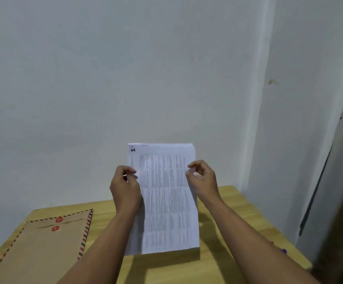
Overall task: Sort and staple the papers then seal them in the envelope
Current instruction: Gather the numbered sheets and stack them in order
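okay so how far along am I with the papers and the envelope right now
Sorting looks done or nearly so: the stack of printed white papers, a handwritten 1 on top, is held upright by your left hand and right hand. No staple or stapler is visible. The brown string-tie envelope lies flat on the wooden table, unfilled.

A light wooden counter (238,203) with a pale grain fills the lower part of the view, its far edge set against a plain white wall (125,68). On the right the wall meets a corner, and a small yellowish mark (272,82) shows on the wall there. A dark vertical strip (315,193) runs down the far right side. Near the counter's right edge lies a small purple object (283,251), too small to identify.
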A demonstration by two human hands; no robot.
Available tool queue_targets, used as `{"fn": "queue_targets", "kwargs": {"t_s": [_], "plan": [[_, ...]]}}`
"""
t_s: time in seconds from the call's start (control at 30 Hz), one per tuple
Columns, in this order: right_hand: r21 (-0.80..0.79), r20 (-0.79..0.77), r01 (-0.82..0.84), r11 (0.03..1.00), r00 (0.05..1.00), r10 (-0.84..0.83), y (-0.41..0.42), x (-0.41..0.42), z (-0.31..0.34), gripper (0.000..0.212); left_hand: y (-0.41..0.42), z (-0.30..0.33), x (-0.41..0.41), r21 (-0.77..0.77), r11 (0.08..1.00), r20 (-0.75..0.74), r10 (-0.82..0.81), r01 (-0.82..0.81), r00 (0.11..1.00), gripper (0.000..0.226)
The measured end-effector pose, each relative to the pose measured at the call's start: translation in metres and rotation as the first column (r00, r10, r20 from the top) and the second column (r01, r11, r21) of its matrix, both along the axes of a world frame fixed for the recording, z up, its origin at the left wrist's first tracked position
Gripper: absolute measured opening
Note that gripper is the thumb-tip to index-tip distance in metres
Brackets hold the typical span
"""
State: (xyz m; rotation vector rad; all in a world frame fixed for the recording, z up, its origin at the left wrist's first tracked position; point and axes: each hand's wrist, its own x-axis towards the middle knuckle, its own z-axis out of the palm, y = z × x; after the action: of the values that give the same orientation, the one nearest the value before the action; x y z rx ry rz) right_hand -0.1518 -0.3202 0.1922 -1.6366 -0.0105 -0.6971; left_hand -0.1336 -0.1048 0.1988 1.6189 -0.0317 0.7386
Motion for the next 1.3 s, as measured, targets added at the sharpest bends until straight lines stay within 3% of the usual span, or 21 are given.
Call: {"fn": "queue_targets", "kwargs": {"t_s": [0.17, 0.3, 0.53, 0.67, 0.8, 1.07, 1.3], "plan": [[0.003, -0.238, -0.154, 0.988, 0.960, 0.150, -0.007, -0.003, -0.034, 0.020, 0.005, -0.035, 0.003, -0.075, 0.992, -0.162, -0.111, 0.100, 0.980, 0.035], [0.052, -0.217, -0.099, 0.994, 0.970, 0.108, -0.010, -0.003, -0.052, 0.029, 0.009, -0.056, 0.003, -0.108, 0.963, -0.264, -0.267, 0.246, 0.927, 0.036], [0.070, -0.071, -0.053, 0.996, 0.996, 0.058, -0.008, 0.001, -0.048, 0.023, -0.002, -0.053, 0.009, -0.095, 0.977, -0.163, -0.206, 0.192, 0.965, 0.035], [0.037, -0.150, -0.083, 0.996, 0.985, 0.088, -0.009, -0.001, -0.066, 0.032, -0.007, -0.067, 0.011, -0.094, 0.977, -0.167, -0.207, 0.193, 0.964, 0.038], [0.067, -0.113, -0.106, 0.992, 0.987, 0.113, -0.010, 0.007, -0.051, 0.032, -0.006, -0.052, 0.022, -0.077, 0.973, -0.140, -0.226, 0.217, 0.964, 0.033], [0.031, -0.229, -0.137, 0.990, 0.963, 0.141, -0.017, 0.001, -0.075, 0.030, -0.002, -0.084, 0.018, -0.034, 0.966, -0.248, -0.256, 0.256, 0.934, 0.029], [0.031, -0.172, -0.104, 0.994, 0.979, 0.108, -0.017, 0.007, -0.063, 0.034, -0.005, -0.057, 0.023, -0.009, 0.977, -0.191, -0.212, 0.215, 0.958, 0.028]]}}
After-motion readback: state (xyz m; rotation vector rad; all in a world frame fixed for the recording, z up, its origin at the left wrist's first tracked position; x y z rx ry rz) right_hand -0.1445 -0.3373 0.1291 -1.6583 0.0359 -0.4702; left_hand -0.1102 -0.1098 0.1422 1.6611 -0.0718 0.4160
